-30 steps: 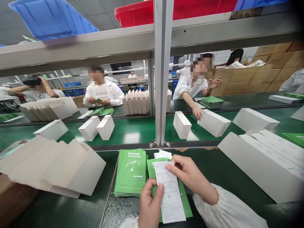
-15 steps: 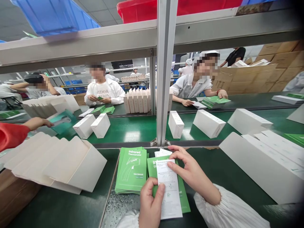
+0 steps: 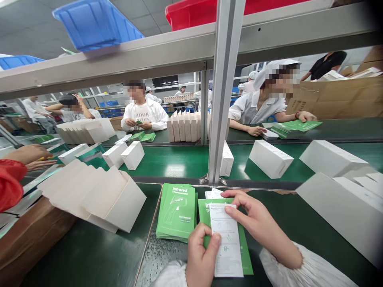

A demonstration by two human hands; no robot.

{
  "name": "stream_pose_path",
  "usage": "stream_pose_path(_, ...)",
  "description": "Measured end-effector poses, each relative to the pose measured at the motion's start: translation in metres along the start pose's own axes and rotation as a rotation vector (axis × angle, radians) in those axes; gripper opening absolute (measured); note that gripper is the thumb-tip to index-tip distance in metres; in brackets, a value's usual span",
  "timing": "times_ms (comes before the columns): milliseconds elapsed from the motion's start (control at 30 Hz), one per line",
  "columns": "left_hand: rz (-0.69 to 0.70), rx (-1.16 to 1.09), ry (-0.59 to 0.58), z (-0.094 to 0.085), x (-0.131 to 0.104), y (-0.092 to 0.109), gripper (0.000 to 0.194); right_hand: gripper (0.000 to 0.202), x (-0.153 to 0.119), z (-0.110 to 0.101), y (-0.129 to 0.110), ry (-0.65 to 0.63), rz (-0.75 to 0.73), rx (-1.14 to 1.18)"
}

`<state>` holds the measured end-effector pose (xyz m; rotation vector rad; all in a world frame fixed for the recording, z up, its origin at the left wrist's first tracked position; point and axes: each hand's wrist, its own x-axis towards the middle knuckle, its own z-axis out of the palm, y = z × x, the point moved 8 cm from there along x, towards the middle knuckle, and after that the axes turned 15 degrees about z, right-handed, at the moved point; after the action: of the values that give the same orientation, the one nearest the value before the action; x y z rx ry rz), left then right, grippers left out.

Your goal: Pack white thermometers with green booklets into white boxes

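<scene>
Low in the middle of the view, my left hand (image 3: 202,255) pinches the lower left side of a white printed leaflet (image 3: 226,247), thumb on top. Behind the leaflet is a green thermometer manual (image 3: 245,255); the fingers partly hide it. My right hand (image 3: 254,217) is closed at the leaflet's top edge, its thumb on the paper and its fingertips reaching behind. Small white printed sheets (image 3: 213,193) show above the manual. Just left of my hands lies a stack of green manuals (image 3: 176,211), covers up.
White open boxes (image 3: 125,199) lean at the left; more white boxes (image 3: 341,211) stand at the right. Past a metal post (image 3: 226,99), a green belt (image 3: 179,163) carries boxes. A co-worker's red sleeve (image 3: 12,183) is at left; other people sit opposite.
The view has swung left, so everything sits further right. Both my hands keep the leaflet in nearly the same hold. The red-sleeved co-worker's hand has left the teal box, which now lies on the belt.
</scene>
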<state>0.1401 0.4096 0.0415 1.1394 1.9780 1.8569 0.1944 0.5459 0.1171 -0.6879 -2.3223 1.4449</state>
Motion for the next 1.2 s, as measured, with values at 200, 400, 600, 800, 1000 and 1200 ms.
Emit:
stream_pose_path(200,0.043,-0.069,-0.025,0.005,0.003,0.008,0.025,0.028,0.000,0.005,-0.001,-0.024,-0.013,-0.007)
stream_pose_path(400,0.080,-0.080,0.013,0.003,0.005,0.011,0.026,0.030,0.001,0.006,0.001,-0.017,-0.025,-0.044)
stream_pose_path(600,0.102,-0.030,0.035,0.001,0.003,0.011,0.026,0.032,0.002,0.005,0.003,-0.006,-0.017,-0.049)
stream_pose_path(800,0.097,0.036,0.058,-0.002,0.002,0.008,0.028,0.034,0.004,0.007,0.010,-0.017,0.020,-0.049)
stream_pose_path(1000,0.091,-0.018,0.078,-0.001,0.001,0.006,0.030,0.035,0.004,0.007,0.011,-0.006,0.023,-0.057)
stream_pose_path(1200,0.077,-0.040,0.085,-0.001,0.003,0.006,0.028,0.035,0.006,0.008,0.015,-0.007,0.041,-0.046)
